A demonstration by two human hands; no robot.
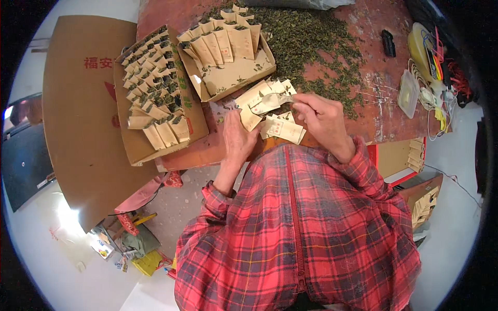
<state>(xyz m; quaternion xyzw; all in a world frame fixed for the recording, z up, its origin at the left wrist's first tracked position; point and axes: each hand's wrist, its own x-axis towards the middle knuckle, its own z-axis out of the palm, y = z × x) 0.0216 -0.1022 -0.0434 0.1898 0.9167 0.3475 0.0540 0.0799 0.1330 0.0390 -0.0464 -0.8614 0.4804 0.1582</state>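
Note:
My left hand (238, 137) is closed on a small brown paper bag (250, 119) near the table's front edge. My right hand (324, 118) grips the handle of a metal spoon (272, 99), whose bowl is at the upper end of that bag. Whether leaves lie in the spoon cannot be made out. Flat paper bags (284, 129) are stacked beside the held one, between my hands. More bags lie just beyond the spoon, with a few leaf bits on them. Past my right hand spreads a wide heap of dark green dried leaves (301, 41).
A shallow cardboard tray (228, 85) holds several upright leaf-filled bags. Left of it, a large cardboard box (197, 122) is packed with similar bags. On the red table's right are a black clip-like object (388, 43), a clear plastic container (409, 93) and tangled cords.

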